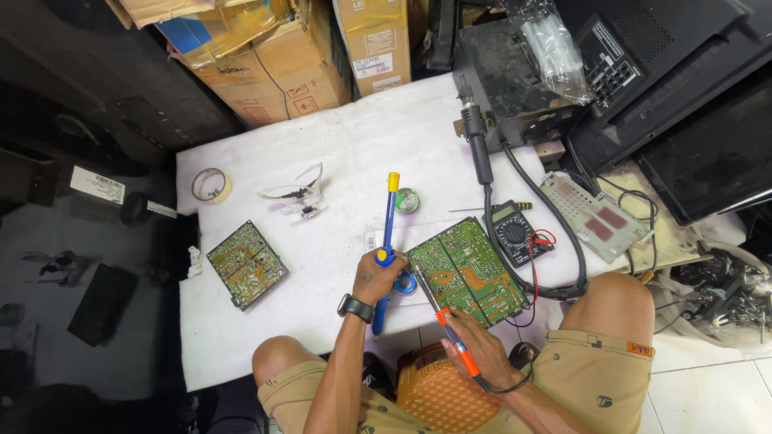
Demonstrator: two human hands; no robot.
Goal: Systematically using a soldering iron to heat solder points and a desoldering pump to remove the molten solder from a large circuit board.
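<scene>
Near the table's front edge, left hand grips blue solder sucker, right hand pinches orange soldering iron on green circuit board; best keep sucker nozzle beside the heated joint.

Matt white foam-like sheet over table, glossy green lacquer on circuit board, smooth blue and yellow plastic on desoldering pump, orange plastic grip on soldering iron, creased brown cardboard boxes.
</scene>
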